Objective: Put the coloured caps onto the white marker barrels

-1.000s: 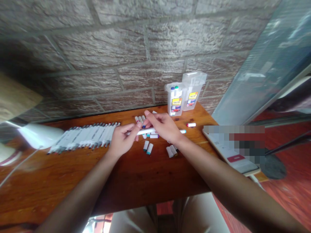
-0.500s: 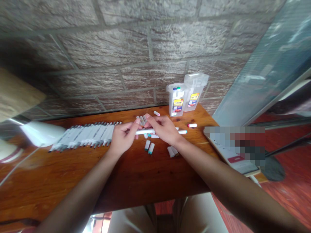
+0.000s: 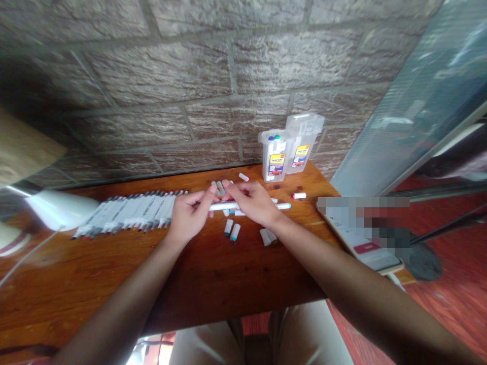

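My left hand (image 3: 189, 215) is closed around one end of a white marker (image 3: 223, 206), held level just above the table. My right hand (image 3: 254, 204) meets it from the other side, its thumb and fingers closed at the marker's right part. Pale marker caps (image 3: 218, 189) show between the two thumbs; whether they are held or lie behind is unclear. A white barrel with a blue end (image 3: 283, 206) sticks out past my right hand. Below the hands lie two teal-edged caps (image 3: 232, 230) and a pair of greyish caps (image 3: 268, 236).
A long row of white markers (image 3: 129, 213) lies to the left, beside a white lamp (image 3: 63, 209). Two clear marker cases (image 3: 276, 165) stand against the brick wall. A red-ended cap (image 3: 299, 195) and a pink-ended cap (image 3: 244, 177) lie on the wooden table (image 3: 236, 284).
My hands keep nearly the same grip, with the thumbs slightly shifted at the caps. The whole view has moved a little, so things sit slightly farther left.
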`<control>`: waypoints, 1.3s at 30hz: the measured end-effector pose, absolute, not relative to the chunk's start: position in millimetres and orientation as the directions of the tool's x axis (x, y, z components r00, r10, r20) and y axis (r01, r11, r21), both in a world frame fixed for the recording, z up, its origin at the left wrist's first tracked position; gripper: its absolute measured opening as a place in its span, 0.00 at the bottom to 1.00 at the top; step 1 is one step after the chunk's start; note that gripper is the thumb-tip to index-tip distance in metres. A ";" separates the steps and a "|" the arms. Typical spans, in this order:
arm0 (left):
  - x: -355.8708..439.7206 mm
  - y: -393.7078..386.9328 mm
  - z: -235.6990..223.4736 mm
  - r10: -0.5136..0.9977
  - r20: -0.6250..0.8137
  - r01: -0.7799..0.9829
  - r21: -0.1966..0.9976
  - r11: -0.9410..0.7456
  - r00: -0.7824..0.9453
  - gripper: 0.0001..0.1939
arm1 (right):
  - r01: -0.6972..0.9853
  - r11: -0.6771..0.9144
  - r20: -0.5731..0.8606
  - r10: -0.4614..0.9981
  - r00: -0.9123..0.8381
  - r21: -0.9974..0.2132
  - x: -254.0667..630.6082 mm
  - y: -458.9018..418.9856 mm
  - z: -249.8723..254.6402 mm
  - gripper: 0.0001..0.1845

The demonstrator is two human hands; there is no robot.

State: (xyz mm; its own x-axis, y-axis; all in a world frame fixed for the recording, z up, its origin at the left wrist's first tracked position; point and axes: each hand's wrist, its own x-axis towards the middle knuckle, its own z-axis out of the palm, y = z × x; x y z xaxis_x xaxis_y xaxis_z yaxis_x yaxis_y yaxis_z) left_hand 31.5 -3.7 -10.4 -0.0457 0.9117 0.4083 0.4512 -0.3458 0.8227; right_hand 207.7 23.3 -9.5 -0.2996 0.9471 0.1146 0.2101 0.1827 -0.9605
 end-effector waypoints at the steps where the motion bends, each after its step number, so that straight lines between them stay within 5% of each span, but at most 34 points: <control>1: 31.8 -3.8 -9.9 0.911 0.410 0.453 0.822 -0.346 -0.047 0.19 | 0.209 0.183 0.114 0.946 -0.303 -0.961 207.5 23.3 -9.7 0.32; 39: 29.0 -1.2 -8.5 0.926 0.368 0.424 0.854 -0.301 -0.085 0.17 | 0.317 0.305 0.189 0.918 -0.348 -0.898 206.6 13.1 -0.6 0.25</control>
